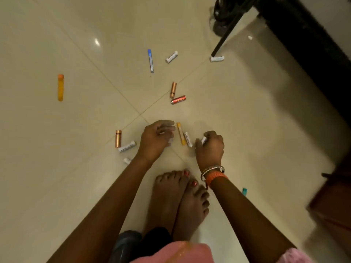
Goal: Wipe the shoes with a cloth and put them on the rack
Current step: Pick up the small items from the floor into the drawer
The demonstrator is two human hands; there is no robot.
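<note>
No cloth is in view. A dark shoe (220, 18) lies at the top right, under the black rack (228, 28), whose slanted leg reaches the floor. My left hand (156, 138) hovers low over the tiled floor, its fingers curled round a white tube (171, 140). My right hand (209, 148), with bangles on the wrist, grips another white tube (204, 139). Between the hands lie a yellow tube (181, 133) and a white tube (188, 139).
Several small tubes are scattered on the floor: copper ones (118, 138) (173, 89), a red one (178, 99), a blue-white one (150, 60), an orange one (60, 87). My bare feet (176, 202) are below the hands. Brown furniture (334, 205) stands at the right.
</note>
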